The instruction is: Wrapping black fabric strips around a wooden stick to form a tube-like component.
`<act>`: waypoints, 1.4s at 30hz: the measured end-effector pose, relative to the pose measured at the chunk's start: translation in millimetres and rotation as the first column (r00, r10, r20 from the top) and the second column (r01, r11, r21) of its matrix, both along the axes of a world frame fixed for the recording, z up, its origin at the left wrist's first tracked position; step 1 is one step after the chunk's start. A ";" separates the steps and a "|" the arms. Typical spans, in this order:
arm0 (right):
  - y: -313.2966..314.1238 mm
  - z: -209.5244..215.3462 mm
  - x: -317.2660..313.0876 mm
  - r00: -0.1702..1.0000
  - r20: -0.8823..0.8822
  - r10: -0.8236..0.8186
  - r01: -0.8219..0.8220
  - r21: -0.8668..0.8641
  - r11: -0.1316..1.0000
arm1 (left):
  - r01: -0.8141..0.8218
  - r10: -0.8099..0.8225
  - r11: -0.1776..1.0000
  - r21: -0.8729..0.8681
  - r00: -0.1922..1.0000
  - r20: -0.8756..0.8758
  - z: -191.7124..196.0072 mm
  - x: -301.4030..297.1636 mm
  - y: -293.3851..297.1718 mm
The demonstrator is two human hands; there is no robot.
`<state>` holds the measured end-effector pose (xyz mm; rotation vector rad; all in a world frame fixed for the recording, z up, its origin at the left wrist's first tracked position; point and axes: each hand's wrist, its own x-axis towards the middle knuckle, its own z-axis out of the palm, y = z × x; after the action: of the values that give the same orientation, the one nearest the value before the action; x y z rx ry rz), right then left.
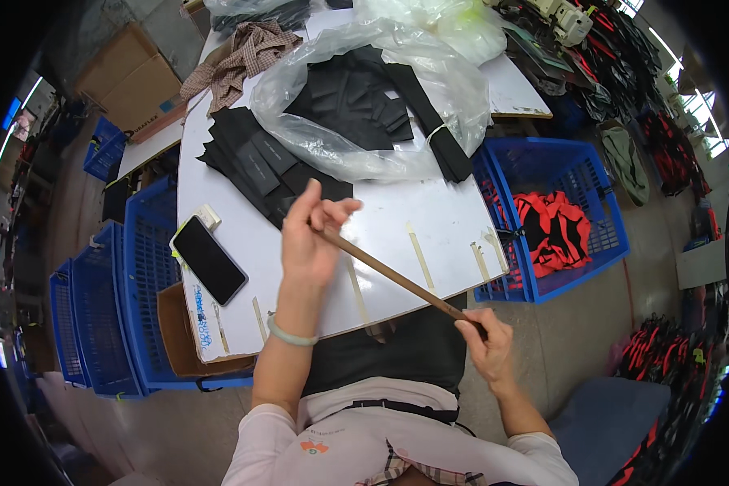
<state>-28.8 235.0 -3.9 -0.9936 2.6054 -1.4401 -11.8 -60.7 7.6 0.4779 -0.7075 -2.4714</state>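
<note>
I am seeing the right hand [492, 347] gripping the stick [393, 275] over the desk's [449, 231] five-o'clock edge; whether the loosely curled left hand [308, 243] is gripping too, I cannot tell. Slack holding could be risking a slip, striking the phone [211, 259] at eight o'clock.

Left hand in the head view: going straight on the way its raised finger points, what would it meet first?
The left hand would likely meet the black pieces on the white table, though it might pass above them; its height is unclear.
</note>
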 end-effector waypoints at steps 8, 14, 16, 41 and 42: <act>-66.6 4.1 32.2 0.045 0.898 0.438 0.278 -0.432 0.858 | 0.374 -0.385 0.888 -0.268 0.923 0.013 -2.3 6.4 62.9; 4.3 -5.7 -7.0 0.681 0.698 0.219 -0.133 -0.175 0.975 | 0.175 -0.196 0.967 -0.184 0.975 -0.104 20.6 5.5 7.6; 9.8 3.2 -4.2 0.809 0.562 0.170 -0.160 -0.068 0.985 | 0.232 -0.250 0.949 -0.216 0.966 -0.060 19.8 3.2 20.1; -53.8 -15.8 26.9 0.118 0.899 0.422 0.216 -0.438 0.873 | -0.223 0.191 0.931 -0.287 0.972 -0.135 7.7 -11.1 40.8; -55.0 -19.2 28.7 0.108 0.909 0.403 0.253 -0.417 0.873 | -0.222 0.189 0.932 -0.288 0.972 -0.138 8.3 -12.8 41.9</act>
<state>-0.1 180.0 -23.2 0.0926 1.0930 -1.7835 -24.6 -18.8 15.9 0.2826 -0.9219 -2.1275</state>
